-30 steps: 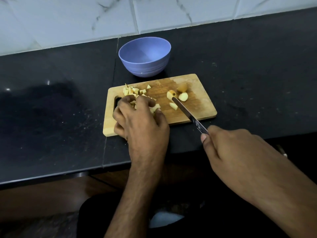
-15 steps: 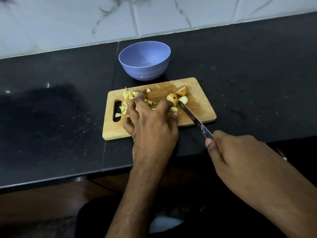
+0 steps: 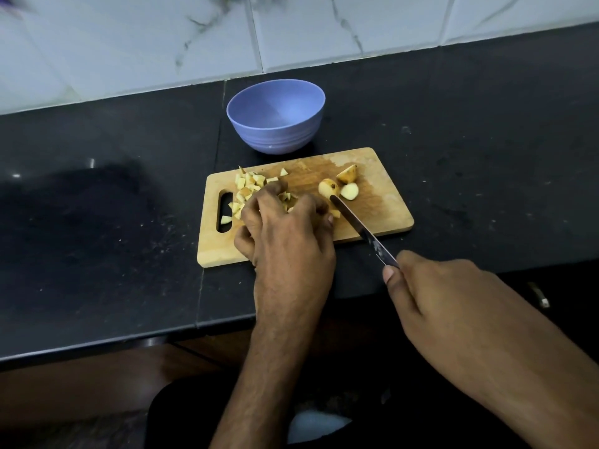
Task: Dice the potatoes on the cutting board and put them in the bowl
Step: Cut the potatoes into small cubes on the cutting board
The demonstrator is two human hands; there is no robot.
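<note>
The diced potato pieces (image 3: 248,186) are cupped under the curled fingers (image 3: 259,205) of the left hand (image 3: 285,234) on the cutting board (image 3: 382,215), apparently for gathering toward the empty bowl (image 3: 275,116) (just behind the board), while the knife (image 3: 363,230), gripped by the right hand (image 3: 431,286), is rested near three uncut chunks (image 3: 340,186).

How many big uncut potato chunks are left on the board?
3, clustered at the board's far right: one farthest back, one by the knife tip, one right of it. The left hand may hide others.

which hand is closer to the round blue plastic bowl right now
Left. The left hand rests on the rectangular wooden cutting board amid the diced potato, just in front of the round blue plastic bowl. The right hand holds the knife off the board's near right corner.
</note>
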